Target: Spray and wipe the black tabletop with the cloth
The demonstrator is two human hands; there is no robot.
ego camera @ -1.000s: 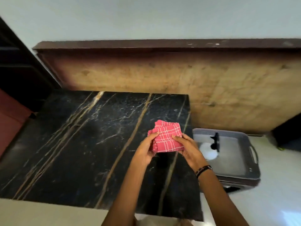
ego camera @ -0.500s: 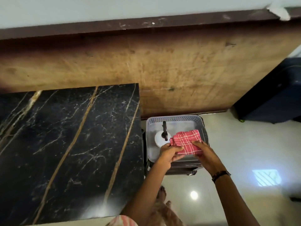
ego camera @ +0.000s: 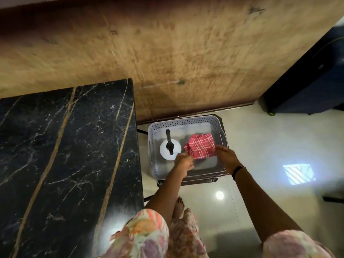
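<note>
The folded red checked cloth (ego camera: 201, 147) lies low inside the white perforated basket (ego camera: 186, 120), to the right of the black marble tabletop (ego camera: 65, 146). My left hand (ego camera: 183, 162) pinches the cloth's left corner. At the cloth's right edge, my right hand (ego camera: 226, 157) holds it with the fingertips. A white spray bottle with a black nozzle (ego camera: 170, 148) stands in the basket's left half, just left of the cloth. The tabletop has gold and white veins and nothing on it.
The basket sits on a low dark stand over a glossy pale floor (ego camera: 260, 146). A brown wooden panel (ego camera: 186, 53) runs behind table and basket. A dark blue case (ego camera: 312, 86) stands at the far right. My feet show below the basket.
Both hands carried the cloth from over the tabletop's right side to the basket and lowered it inside. My view swung right and down with them.
</note>
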